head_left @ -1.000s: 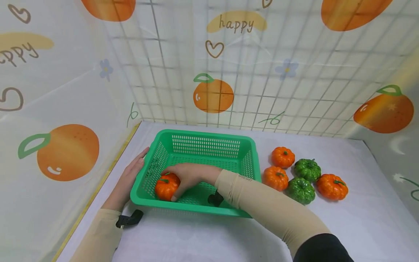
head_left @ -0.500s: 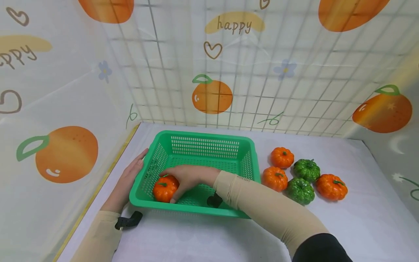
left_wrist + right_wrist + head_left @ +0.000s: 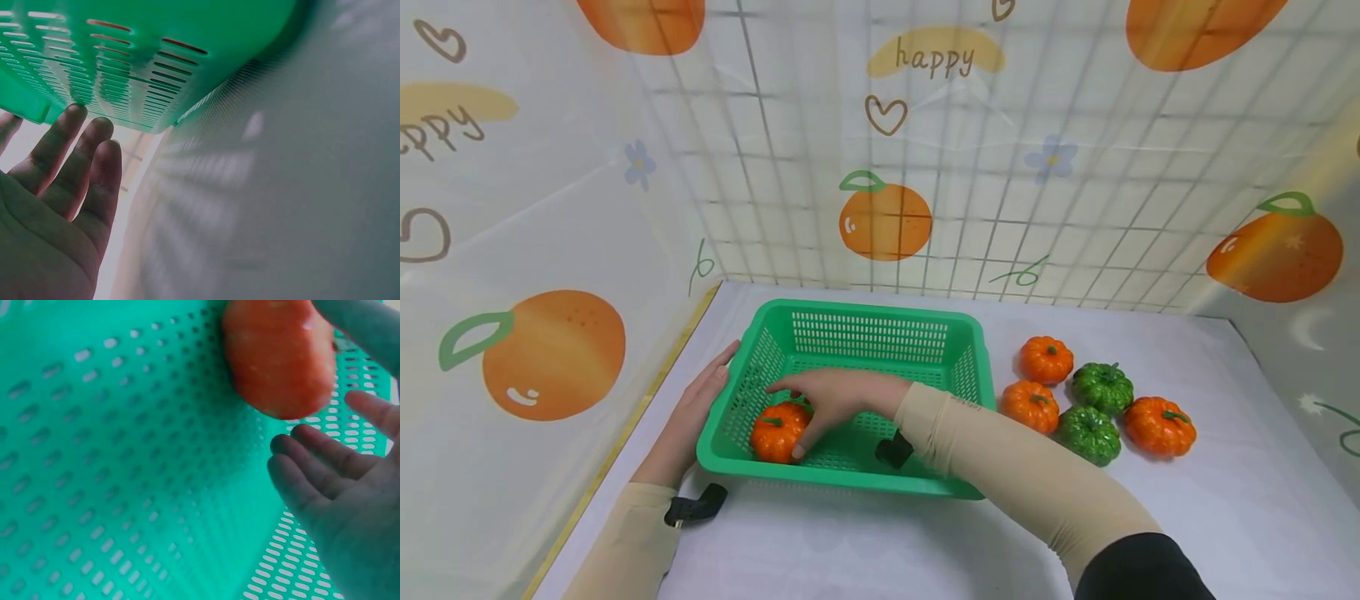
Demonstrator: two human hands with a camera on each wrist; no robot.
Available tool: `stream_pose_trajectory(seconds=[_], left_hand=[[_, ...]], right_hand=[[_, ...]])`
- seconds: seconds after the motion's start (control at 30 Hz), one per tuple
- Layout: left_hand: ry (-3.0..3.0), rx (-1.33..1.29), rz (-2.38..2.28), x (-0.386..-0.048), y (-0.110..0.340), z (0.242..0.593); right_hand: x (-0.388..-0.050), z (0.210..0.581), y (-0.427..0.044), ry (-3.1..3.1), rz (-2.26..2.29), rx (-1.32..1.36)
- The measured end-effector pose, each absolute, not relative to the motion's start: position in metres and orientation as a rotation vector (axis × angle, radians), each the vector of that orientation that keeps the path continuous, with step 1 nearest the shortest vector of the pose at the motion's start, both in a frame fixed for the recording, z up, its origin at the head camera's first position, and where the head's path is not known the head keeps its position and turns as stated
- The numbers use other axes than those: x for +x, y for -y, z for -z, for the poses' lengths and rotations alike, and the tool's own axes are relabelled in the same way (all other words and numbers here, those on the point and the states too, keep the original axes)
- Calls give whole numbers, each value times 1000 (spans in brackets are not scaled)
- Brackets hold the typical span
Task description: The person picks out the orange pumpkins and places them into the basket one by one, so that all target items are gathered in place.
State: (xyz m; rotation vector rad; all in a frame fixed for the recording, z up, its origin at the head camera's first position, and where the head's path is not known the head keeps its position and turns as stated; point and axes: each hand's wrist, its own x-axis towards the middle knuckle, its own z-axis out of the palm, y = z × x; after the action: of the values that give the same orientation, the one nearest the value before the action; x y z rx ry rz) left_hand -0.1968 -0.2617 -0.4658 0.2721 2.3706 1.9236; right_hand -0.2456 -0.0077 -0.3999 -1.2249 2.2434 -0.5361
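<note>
A green plastic basket (image 3: pixel 880 312) with slotted walls stands on the table. My left hand (image 3: pixel 688 417) rests against its left side, fingers extended; in the left wrist view those fingers (image 3: pixel 100 169) lie along the basket's outer wall. Inside the basket, at the near left corner, sits a small orange pumpkin (image 3: pixel 775 433) with a green stem. Over its right side my right hand (image 3: pixel 835 400) is spread, thumb near the pumpkin's front. In the right wrist view the fingers (image 3: pixel 306 475) are apart from the pumpkin (image 3: pixel 281 356); whether the thumb touches it I cannot tell.
Right of the basket lie more small pumpkins: an orange one (image 3: pixel 1046 360) at the back, another orange one (image 3: pixel 1028 407), two green ones (image 3: pixel 1102 388) and a larger orange one (image 3: pixel 1160 427). A patterned sheet (image 3: pixel 887 225) over a wire grid rises behind the table.
My right hand's fingers have opened and lifted off the orange pumpkin, which shifted slightly left earlier and now stays in the basket's corner. The left hand keeps its place on the basket.
</note>
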Motion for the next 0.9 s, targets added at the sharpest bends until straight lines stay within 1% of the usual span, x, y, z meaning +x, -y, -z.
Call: stream_pose_trajectory(seconds=[0.37,0.6,0.9], left_hand=[[-2402,262,-1897,-198,263,470],[-2410,221,-1899,-198,261,470],[-2414,236,-1900,-199,263,471]], right_hand=[[-250,382,-11,-2261,652,-1211],[-251,370,-35,-2307,733,-1190],[-245,367,-70,-2348,858,-1163]])
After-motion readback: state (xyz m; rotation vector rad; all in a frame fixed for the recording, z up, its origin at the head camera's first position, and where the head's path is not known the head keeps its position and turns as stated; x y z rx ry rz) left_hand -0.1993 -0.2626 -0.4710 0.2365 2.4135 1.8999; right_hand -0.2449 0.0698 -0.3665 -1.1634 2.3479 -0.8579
